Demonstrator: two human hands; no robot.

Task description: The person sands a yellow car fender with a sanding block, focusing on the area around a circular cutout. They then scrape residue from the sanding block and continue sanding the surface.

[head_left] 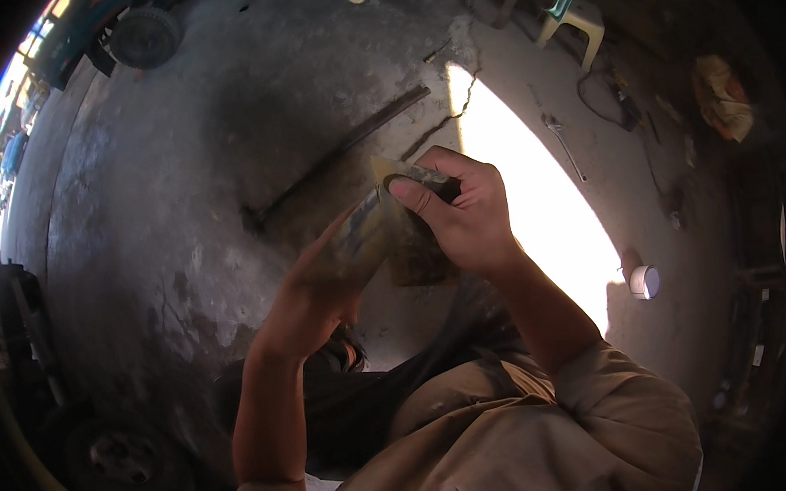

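Observation:
My right hand (466, 206) is closed, its thumb pressed along the top of a thin, flat scraper-like piece (387, 168) with a pale yellowish corner. Close beside it on the left, my left hand (319, 280) is raised with its fingers toward the right hand. A flat, grey-smeared surface (361, 234) lies along the left hand and meets the scraper's edge. The left fingers are mostly hidden and blurred, so their grip does not show. Below the right hand is a dark, brownish patch whose nature I cannot make out.
A long dark bar (344, 150) lies on the concrete floor (141, 187) ahead. Bright sunlight (533, 203) falls at right, near a wrench-like tool (566, 147) and a white round container (644, 282). A plastic stool (577, 27), a crumpled bag (721, 99) and wheels (145, 36) stand farther out.

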